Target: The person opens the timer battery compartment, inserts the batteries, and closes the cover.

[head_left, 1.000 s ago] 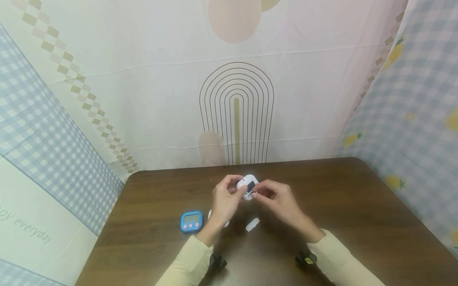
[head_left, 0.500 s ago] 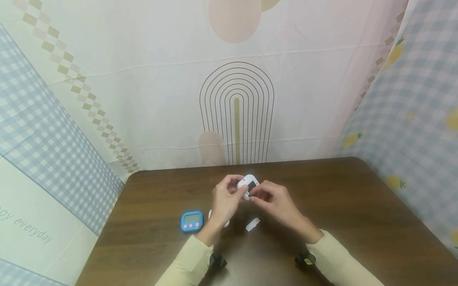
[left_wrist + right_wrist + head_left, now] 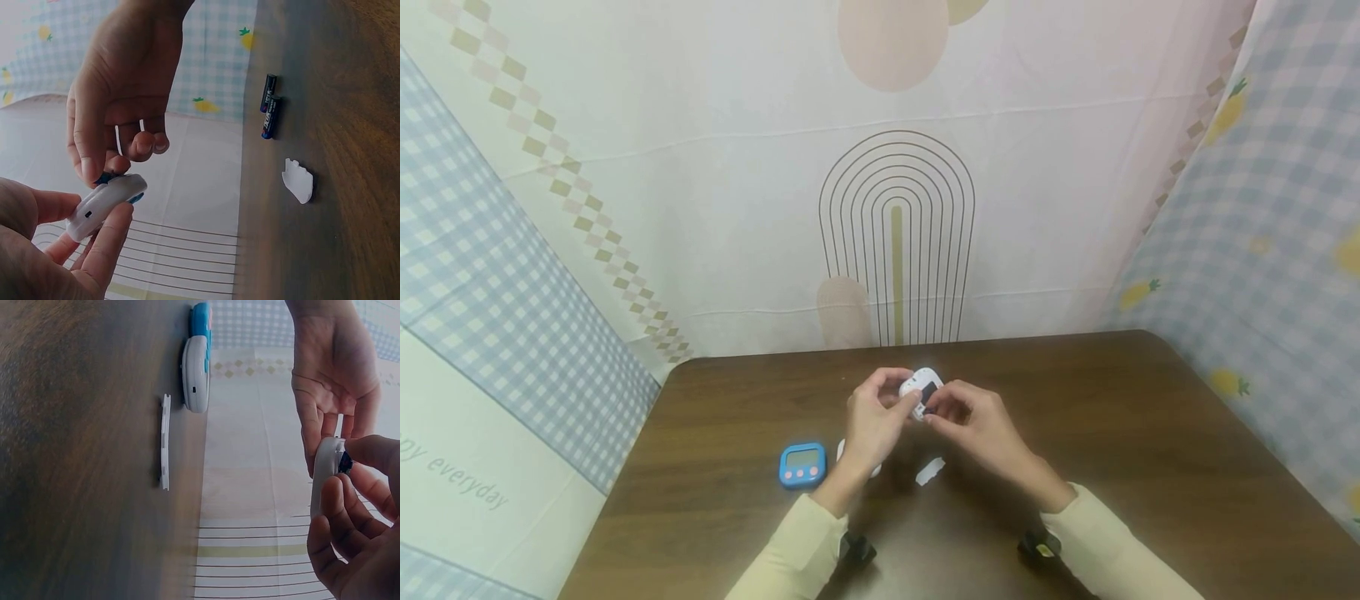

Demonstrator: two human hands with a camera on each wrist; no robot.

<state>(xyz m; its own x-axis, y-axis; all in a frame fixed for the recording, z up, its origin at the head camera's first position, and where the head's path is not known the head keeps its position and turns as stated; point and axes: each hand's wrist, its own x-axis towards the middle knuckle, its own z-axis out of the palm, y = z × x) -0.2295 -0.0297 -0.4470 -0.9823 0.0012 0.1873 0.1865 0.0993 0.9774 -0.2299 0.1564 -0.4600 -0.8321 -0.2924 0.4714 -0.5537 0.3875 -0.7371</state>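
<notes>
My left hand [image 3: 872, 421] holds a white timer [image 3: 919, 382] up above the table, its back with a dark rectangular patch showing in the head view. Thumb and fingers grip the casing from both sides in the left wrist view. Close against the timer, my right hand [image 3: 988, 425] pinches a small dark-blue battery [image 3: 345, 463] between thumb and fingers at the casing's back. The fingers hide most of this battery, so how far it sits in the casing is unclear. Below lies a loose white battery cover [image 3: 930, 471].
A blue timer [image 3: 802, 465] with a screen and pink buttons lies left of the left forearm. Partly behind that arm is another white timer [image 3: 196, 375]. Two dark batteries, one [image 3: 269, 92] touching the other [image 3: 271, 119], lie on the wooden table [image 3: 715, 533].
The right thumb and fingertips have shifted slightly left along the timer's lower back edge. The left hand and the things on the table stay nearly where they were.
</notes>
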